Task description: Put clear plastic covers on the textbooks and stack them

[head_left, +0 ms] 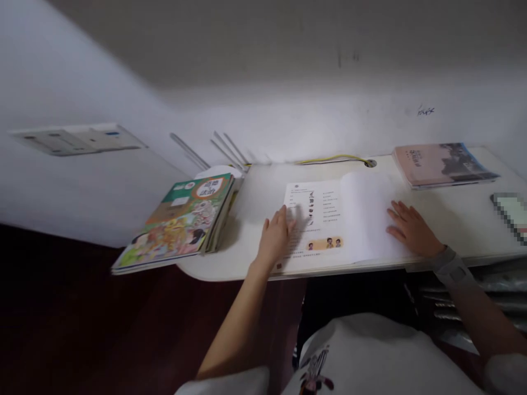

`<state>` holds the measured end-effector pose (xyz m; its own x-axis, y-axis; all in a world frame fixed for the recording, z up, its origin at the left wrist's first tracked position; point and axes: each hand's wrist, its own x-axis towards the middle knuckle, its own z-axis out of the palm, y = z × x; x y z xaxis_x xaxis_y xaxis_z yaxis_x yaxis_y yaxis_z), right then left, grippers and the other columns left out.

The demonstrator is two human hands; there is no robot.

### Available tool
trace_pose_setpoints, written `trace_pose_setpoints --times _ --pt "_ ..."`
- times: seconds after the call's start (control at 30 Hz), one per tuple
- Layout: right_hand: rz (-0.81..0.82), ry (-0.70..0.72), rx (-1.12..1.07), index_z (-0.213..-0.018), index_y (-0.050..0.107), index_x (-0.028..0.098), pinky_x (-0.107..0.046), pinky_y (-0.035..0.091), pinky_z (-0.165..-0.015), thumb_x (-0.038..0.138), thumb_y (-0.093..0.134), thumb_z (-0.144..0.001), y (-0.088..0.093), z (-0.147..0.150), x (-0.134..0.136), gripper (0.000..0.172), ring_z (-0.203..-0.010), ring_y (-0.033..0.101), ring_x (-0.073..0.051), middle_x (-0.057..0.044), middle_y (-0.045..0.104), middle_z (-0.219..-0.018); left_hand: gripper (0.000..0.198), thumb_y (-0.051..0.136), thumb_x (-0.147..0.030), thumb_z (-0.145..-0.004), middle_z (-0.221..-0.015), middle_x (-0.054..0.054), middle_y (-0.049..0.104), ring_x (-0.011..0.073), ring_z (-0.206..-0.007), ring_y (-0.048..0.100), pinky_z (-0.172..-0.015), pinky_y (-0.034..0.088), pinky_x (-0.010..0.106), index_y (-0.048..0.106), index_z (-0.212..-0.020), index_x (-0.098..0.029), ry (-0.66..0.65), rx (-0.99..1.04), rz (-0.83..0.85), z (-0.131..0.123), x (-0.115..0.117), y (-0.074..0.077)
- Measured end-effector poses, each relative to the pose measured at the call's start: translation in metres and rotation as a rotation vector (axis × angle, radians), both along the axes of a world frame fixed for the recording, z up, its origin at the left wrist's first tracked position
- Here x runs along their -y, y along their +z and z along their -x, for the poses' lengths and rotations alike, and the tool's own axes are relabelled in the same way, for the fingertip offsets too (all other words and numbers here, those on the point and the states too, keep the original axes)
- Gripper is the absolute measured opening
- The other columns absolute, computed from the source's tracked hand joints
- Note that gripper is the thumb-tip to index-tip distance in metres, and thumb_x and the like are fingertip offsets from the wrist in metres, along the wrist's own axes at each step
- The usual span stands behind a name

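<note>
An open booklet [315, 225] lies on the white desk, with printed text and small pictures on its left page. The right page [368, 225] looks blank and curves up near the fold. My left hand [275, 235] rests at the left edge of the printed page, fingers stretched forward and holding nothing. At the right edge of the blank page, my right hand [416, 229] lies flat with its fingers spread. A grey band [450, 266] circles my right wrist.
A stack of colourful textbooks [181, 219] overhangs the desk's left end. Pink-covered books [442, 164] lie at the back right, near a blurred-out device [510, 214]. A yellow cable [333, 159] runs along the wall into a desk hole [371, 163].
</note>
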<state>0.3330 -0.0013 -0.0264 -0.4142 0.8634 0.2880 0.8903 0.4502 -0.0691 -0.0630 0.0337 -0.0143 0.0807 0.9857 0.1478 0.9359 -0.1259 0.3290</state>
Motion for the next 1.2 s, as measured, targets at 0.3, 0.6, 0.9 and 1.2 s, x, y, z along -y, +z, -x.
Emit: trace_pose_setpoints --times 0.3,0.6,0.9,1.2 --pt "0.036 0.267 0.069 -0.138 0.043 0.016 -0.051 0.029 -0.107 0.044 0.037 -0.095 0.012 0.045 -0.01 0.052 -0.133 0.038 -0.028 -0.014 0.048 -0.141 0.057 0.029 -0.037 -0.095 -0.134 0.022 0.052 0.0254 -0.12 0.054 -0.098 0.043 0.041 0.023 -0.144 -0.007 0.023 0.115 0.01 0.021 0.003 -0.017" --pt "0.033 0.172 0.136 -0.132 0.05 0.009 -0.052 0.03 -0.105 0.044 0.04 -0.095 0.002 0.05 0.0 0.052 -0.127 0.046 -0.029 -0.019 0.051 -0.136 0.04 0.029 -0.019 -0.092 -0.13 0.011 0.059 0.0219 -0.118 0.056 -0.102 0.041 0.04 0.048 -0.127 -0.018 0.043 -0.008 0.042 0.029 -0.003 -0.016" --pt "0.078 0.124 0.148 -0.134 0.047 0.009 -0.053 0.029 -0.106 0.044 0.041 -0.094 0.007 0.049 0.003 0.053 -0.13 0.044 -0.028 -0.02 0.047 -0.14 0.04 0.032 -0.027 -0.091 -0.134 0.012 0.054 0.0242 -0.121 0.053 -0.102 0.042 0.039 0.057 -0.12 -0.017 0.039 0.013 0.0 0.039 -0.009 -0.027" --pt "0.075 0.112 0.122 -0.135 0.045 0.006 -0.049 0.031 -0.107 0.044 0.042 -0.094 0.003 0.051 0.009 0.056 -0.131 0.042 -0.028 -0.02 0.046 -0.14 0.037 0.037 -0.019 -0.091 -0.132 0.011 0.056 0.0234 -0.12 0.054 -0.105 0.039 0.042 0.059 -0.121 -0.019 -0.008 -0.128 -0.034 0.04 -0.004 -0.027"
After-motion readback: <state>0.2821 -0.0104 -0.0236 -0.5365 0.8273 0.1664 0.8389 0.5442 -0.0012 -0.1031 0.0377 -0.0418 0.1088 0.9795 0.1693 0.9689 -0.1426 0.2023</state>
